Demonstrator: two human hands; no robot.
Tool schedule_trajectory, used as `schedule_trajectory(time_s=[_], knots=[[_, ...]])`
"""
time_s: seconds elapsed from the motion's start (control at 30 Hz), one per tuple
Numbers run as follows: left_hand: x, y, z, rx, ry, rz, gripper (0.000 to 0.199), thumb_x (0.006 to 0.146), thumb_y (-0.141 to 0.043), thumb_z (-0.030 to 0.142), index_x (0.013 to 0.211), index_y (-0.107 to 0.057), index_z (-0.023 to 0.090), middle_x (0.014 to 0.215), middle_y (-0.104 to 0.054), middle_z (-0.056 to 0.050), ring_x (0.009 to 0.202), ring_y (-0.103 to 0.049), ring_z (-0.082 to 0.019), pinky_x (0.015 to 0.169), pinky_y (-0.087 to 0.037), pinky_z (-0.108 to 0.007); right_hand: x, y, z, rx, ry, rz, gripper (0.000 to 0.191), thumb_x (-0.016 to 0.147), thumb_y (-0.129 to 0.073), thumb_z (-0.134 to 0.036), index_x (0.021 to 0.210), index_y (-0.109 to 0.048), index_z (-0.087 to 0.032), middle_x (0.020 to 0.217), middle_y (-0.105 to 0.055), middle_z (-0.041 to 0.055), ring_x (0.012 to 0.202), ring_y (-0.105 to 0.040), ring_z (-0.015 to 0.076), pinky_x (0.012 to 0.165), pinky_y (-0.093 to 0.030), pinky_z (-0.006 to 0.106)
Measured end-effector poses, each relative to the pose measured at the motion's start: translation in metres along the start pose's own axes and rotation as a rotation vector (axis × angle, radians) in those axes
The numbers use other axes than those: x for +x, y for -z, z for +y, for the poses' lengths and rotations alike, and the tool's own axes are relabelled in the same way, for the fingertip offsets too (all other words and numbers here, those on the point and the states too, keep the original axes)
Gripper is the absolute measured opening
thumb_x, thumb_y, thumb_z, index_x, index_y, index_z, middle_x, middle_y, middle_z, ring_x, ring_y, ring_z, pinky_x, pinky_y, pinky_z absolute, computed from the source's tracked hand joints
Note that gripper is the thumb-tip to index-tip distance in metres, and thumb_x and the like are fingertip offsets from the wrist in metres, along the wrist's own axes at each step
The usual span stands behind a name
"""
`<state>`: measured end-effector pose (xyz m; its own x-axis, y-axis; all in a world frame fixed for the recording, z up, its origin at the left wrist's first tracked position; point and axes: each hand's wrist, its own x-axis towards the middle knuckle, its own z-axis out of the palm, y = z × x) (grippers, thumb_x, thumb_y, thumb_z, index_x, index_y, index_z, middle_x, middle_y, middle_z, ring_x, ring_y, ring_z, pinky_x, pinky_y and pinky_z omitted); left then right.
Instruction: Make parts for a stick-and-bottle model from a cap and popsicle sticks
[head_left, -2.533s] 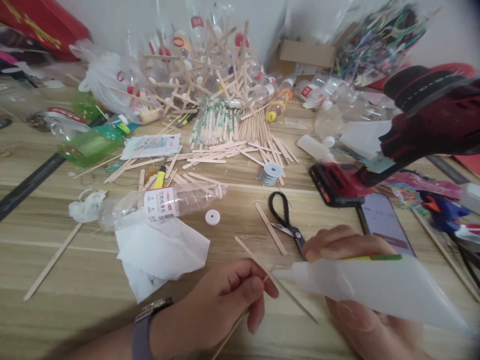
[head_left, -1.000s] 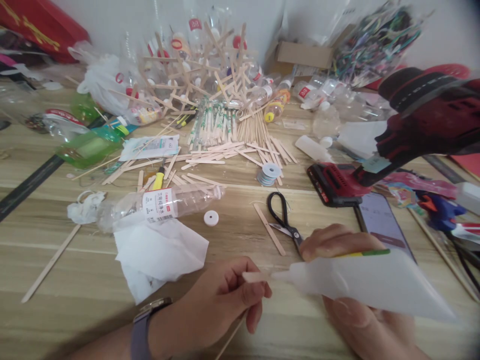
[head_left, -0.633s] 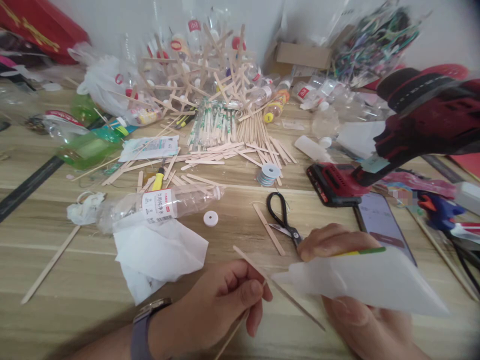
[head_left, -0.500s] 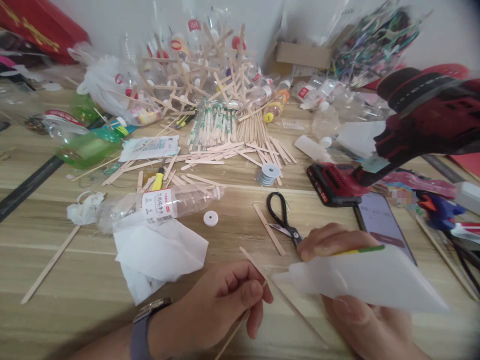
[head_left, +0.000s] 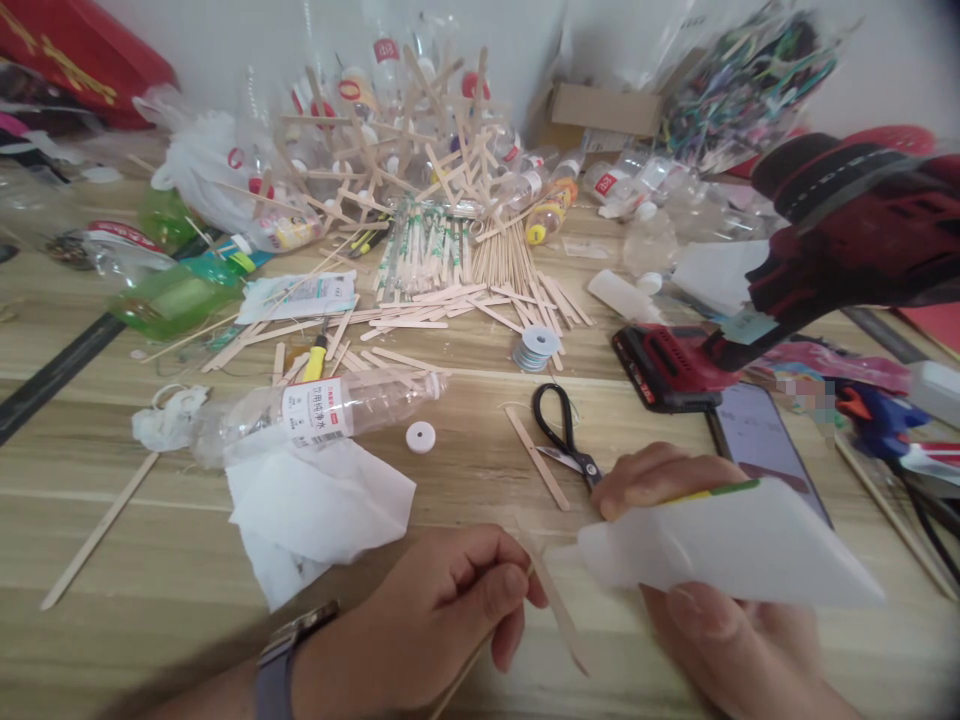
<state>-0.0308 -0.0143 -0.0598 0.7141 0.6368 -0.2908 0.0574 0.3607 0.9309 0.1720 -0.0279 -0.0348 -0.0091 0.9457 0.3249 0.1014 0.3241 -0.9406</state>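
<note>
In my left hand point(head_left: 465, 605), thumb and fingers pinch a thin bamboo skewer point(head_left: 469, 672) that runs down to the bottom edge. A flat wooden craft stick point(head_left: 559, 605) sits crosswise at the skewer's upper end, blurred by motion. My right hand point(head_left: 720, 620) is wrapped round a white squeeze bottle point(head_left: 720, 545) with a yellow and green label edge. Its narrow nozzle points left, close to the craft stick; whether they touch I cannot tell. Black-handled scissors point(head_left: 562, 425) lie just beyond the bottle, beside another craft stick point(head_left: 538, 460).
A clear plastic bottle point(head_left: 375, 398) lies on its side above white paper point(head_left: 322, 505). A white disc point(head_left: 421, 437) and a wire spool point(head_left: 535, 348) are mid-table. On the right stand a red power tool point(head_left: 825, 260) and a phone point(head_left: 765, 435). Sticks and bottles pile up behind.
The craft stick at the skewer's end has turned to a steeper angle and looks shorter. The squeeze bottle has shifted slightly left. My left hand has barely moved.
</note>
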Motion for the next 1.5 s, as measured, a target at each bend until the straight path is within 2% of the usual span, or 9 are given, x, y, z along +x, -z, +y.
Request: schedule_trajectory(time_s=[0.23, 0.43, 0.6, 0.77, 0.97, 1.1, 1.27, 1.5], knots=[[-0.007, 0.0, 0.001, 0.041, 0.038, -0.001, 0.039, 0.098, -0.041, 0.05, 0.079, -0.056, 0.018, 0.062, -0.053, 0.005, 0.055, -0.044, -0.008, 0.053, -0.032, -0.021, 0.004, -0.003, -0.009, 0.046, -0.04, -0.039, 0.031, 0.082, -0.067, -0.055, 0.101, -0.061, -0.031, 0.083, -0.055, 0.0019, 0.078, -0.05, 0.0227, 0.069, -0.041, 0.037], [-0.01, -0.002, 0.007, 0.025, 0.072, -0.007, 0.024, 0.098, -0.046, 0.037, 0.086, -0.057, 0.02, 0.059, -0.051, 0.007, 0.053, -0.043, -0.008, 0.052, -0.032, -0.02, 0.008, -0.003, -0.01, 0.078, -0.04, -0.116, 0.028, 0.085, -0.065, -0.053, 0.103, -0.06, -0.033, 0.086, -0.054, 0.0011, 0.081, -0.049, 0.0221, 0.072, -0.042, 0.036], [-0.006, -0.002, 0.006, 0.033, 0.052, 0.029, 0.023, 0.095, -0.047, 0.034, 0.086, -0.063, 0.019, 0.058, -0.051, 0.006, 0.052, -0.045, -0.009, 0.052, -0.032, -0.021, 0.01, -0.004, -0.005, 0.144, -0.081, -0.097, 0.027, 0.085, -0.064, -0.054, 0.102, -0.06, -0.033, 0.086, -0.053, 0.0002, 0.076, -0.049, 0.0205, 0.066, -0.041, 0.033], [-0.001, -0.002, 0.004, -0.015, 0.093, 0.074, 0.021, 0.09, -0.054, 0.035, 0.083, -0.064, 0.018, 0.056, -0.05, 0.006, 0.051, -0.044, -0.009, 0.051, -0.032, -0.021, 0.01, -0.003, -0.004, 0.139, -0.068, -0.096, 0.028, 0.085, -0.066, -0.053, 0.102, -0.06, -0.031, 0.086, -0.054, -0.0002, 0.078, -0.05, 0.0186, 0.069, -0.044, 0.031], [-0.004, -0.003, 0.008, -0.106, 0.109, 0.041, 0.016, 0.084, -0.061, 0.032, 0.077, -0.06, 0.018, 0.057, -0.048, 0.007, 0.052, -0.041, -0.008, 0.051, -0.033, -0.02, 0.009, -0.003, -0.008, 0.262, -0.219, -0.154, 0.028, 0.085, -0.064, -0.053, 0.1, -0.058, -0.03, 0.067, -0.053, -0.0013, 0.054, -0.048, 0.016, 0.047, -0.04, 0.029], [-0.008, -0.002, 0.008, -0.045, 0.126, 0.036, 0.019, 0.085, -0.061, 0.032, 0.074, -0.056, 0.018, 0.061, -0.051, 0.005, 0.054, -0.043, -0.008, 0.051, -0.032, -0.02, 0.008, -0.006, -0.007, 0.278, -0.285, -0.11, 0.029, 0.084, -0.065, -0.054, 0.092, -0.06, -0.027, 0.07, -0.053, 0.0003, 0.059, -0.049, 0.0172, 0.05, -0.04, 0.029], [-0.008, -0.001, 0.011, 0.012, 0.124, 0.019, 0.021, 0.085, -0.06, 0.033, 0.072, -0.054, 0.019, 0.06, -0.05, 0.006, 0.055, -0.043, -0.009, 0.052, -0.032, -0.02, 0.009, -0.009, -0.009, 0.276, -0.323, -0.082, 0.03, 0.082, -0.067, -0.053, 0.092, -0.058, -0.026, 0.07, -0.053, -0.0005, 0.061, -0.049, 0.0159, 0.05, -0.04, 0.027], [-0.007, -0.002, 0.009, -0.005, 0.12, 0.026, 0.015, 0.086, -0.058, 0.027, 0.075, -0.058, 0.018, 0.062, -0.056, 0.004, 0.056, -0.048, -0.009, 0.053, -0.035, -0.02, 0.007, -0.009, -0.011, 0.272, -0.282, -0.074, 0.026, 0.085, -0.065, -0.051, 0.096, -0.058, -0.029, 0.069, -0.052, -0.0013, 0.058, -0.048, 0.0152, 0.049, -0.039, 0.026]])
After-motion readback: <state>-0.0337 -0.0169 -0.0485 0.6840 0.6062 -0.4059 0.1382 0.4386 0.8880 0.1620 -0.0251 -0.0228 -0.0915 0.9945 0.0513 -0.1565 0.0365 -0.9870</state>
